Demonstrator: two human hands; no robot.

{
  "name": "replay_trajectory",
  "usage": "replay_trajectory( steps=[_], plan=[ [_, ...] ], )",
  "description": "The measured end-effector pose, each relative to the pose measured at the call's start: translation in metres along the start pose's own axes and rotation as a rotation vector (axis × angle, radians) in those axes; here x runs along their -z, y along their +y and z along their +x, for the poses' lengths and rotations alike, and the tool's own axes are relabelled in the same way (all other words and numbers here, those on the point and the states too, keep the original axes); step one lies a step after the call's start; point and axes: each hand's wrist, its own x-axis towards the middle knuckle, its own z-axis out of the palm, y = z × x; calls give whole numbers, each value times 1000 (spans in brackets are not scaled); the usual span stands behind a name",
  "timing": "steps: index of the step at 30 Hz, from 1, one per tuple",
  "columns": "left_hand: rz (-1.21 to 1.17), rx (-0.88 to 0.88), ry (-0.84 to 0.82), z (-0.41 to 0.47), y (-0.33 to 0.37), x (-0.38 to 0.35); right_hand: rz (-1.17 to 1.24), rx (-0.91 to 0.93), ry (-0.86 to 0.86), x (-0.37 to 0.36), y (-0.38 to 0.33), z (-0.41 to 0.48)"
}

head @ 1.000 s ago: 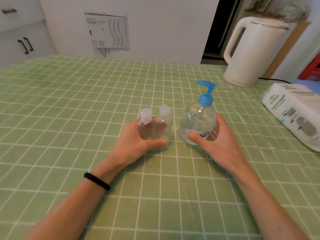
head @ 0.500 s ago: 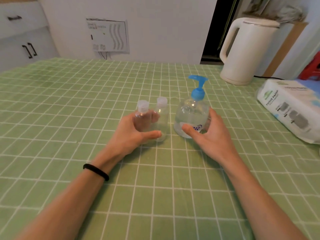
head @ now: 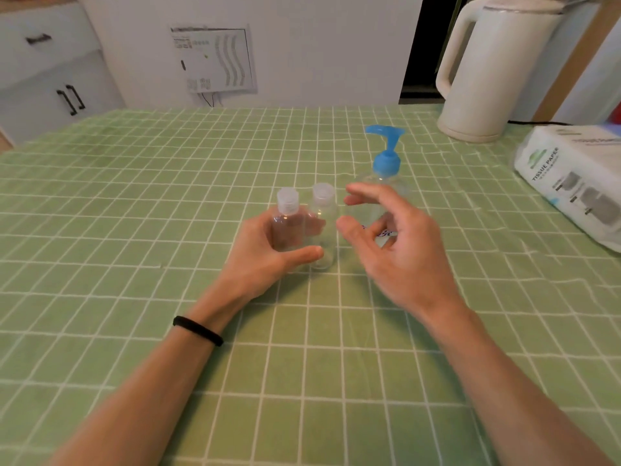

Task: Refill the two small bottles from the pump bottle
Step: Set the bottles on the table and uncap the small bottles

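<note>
Two small clear bottles with translucent caps stand side by side on the green checked tablecloth [head: 134,230]: the left small bottle [head: 287,210] and the right small bottle [head: 325,206]. My left hand [head: 262,264] grips both, fingers behind them and thumb across the front. The clear pump bottle [head: 386,159] with a blue pump head stands just right of them. My right hand [head: 403,253] hovers in front of the pump bottle's body, fingers loosely curled, holding nothing, its thumb and forefinger near the right small bottle.
A cream electric kettle [head: 487,72] stands at the back right with its cord trailing right. A white pack of tissue paper [head: 578,183] lies at the right edge. White cabinets and a wall panel are beyond the table.
My right hand has let go of the pump bottle, lifted and shifted left toward the small bottles. My left hand keeps its grip on the pair.
</note>
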Motion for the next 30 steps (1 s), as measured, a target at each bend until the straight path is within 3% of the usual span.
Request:
replay_trajectory(
  steps=[30],
  plan=[
    [18,3,-105,-24,23,-12,200,27,8,-6,-4,-6]
  ],
)
